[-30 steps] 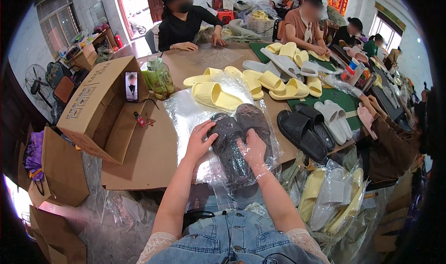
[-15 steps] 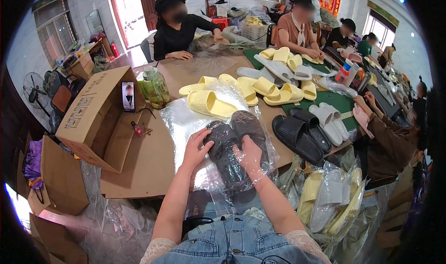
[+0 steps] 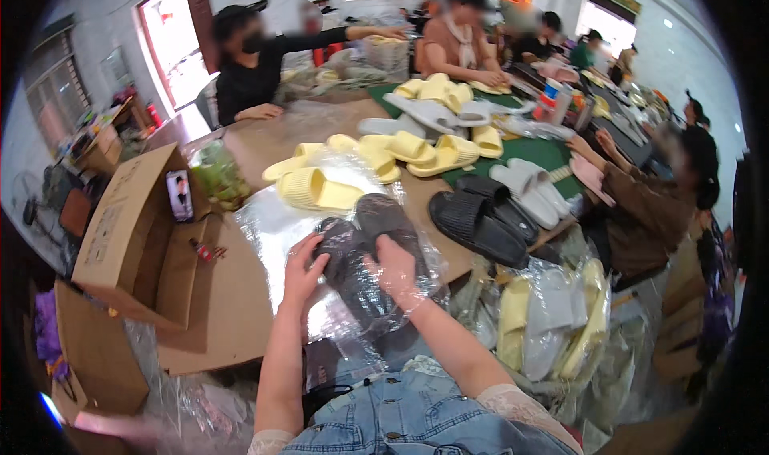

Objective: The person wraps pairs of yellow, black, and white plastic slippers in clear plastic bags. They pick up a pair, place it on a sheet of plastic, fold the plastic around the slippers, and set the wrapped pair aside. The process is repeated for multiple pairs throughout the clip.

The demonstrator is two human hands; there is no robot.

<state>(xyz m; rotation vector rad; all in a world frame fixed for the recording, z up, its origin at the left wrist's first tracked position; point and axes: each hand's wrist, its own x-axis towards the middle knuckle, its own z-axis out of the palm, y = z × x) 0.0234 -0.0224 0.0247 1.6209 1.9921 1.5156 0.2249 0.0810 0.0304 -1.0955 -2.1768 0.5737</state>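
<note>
Two dark grey slippers (image 3: 370, 251) sit in a clear plastic bag (image 3: 336, 295) at the counter's (image 3: 240, 327) near edge, left hand (image 3: 303, 277) and right hand (image 3: 394, 272) both clasping bag and slippers; slick film could slip or tear.

Bright daylight (fisheye-warped, blurred edges)

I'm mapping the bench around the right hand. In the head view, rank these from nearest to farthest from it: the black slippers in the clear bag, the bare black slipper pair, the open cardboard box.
1. Black slippers in the clear bag: under the right hand.
2. Bare black slipper pair: to its right, at the table edge.
3. Open cardboard box: far left.
</note>
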